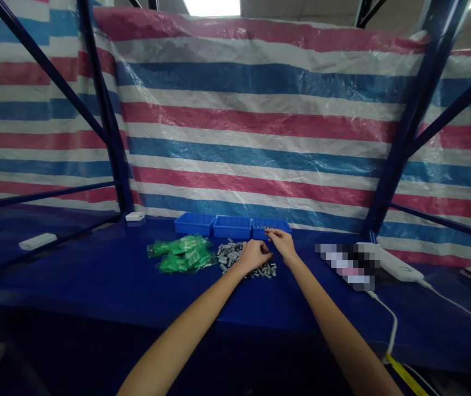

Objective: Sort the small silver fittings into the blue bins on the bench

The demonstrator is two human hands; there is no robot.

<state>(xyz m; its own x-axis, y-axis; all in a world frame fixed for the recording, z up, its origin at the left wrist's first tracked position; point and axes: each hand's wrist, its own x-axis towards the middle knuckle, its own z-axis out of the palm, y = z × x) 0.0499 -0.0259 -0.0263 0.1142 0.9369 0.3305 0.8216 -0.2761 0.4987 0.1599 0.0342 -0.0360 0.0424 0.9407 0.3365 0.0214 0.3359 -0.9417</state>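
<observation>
My left hand (255, 255) is over a heap of small grey metal parts (229, 253), its fingers curled together; what they hold, if anything, is too small to tell. My right hand (280, 242) is just right of it, in front of the right blue bin (282, 226), with thumb and fingertips pinched together; anything between them is too small to name. Small pieces lie in that bin. The middle blue bin (232, 226) and the left blue bin (194, 224) stand beside it in a row. Green plastic bags (186, 254) lie left of the metal parts.
On the blue table (107, 280), a pixelated flat object (348, 268) and a white power strip (395, 265) with cables lie to the right. Small white boxes (135, 216) are at the left. Dark metal posts and a striped sheet (260, 121) stand behind.
</observation>
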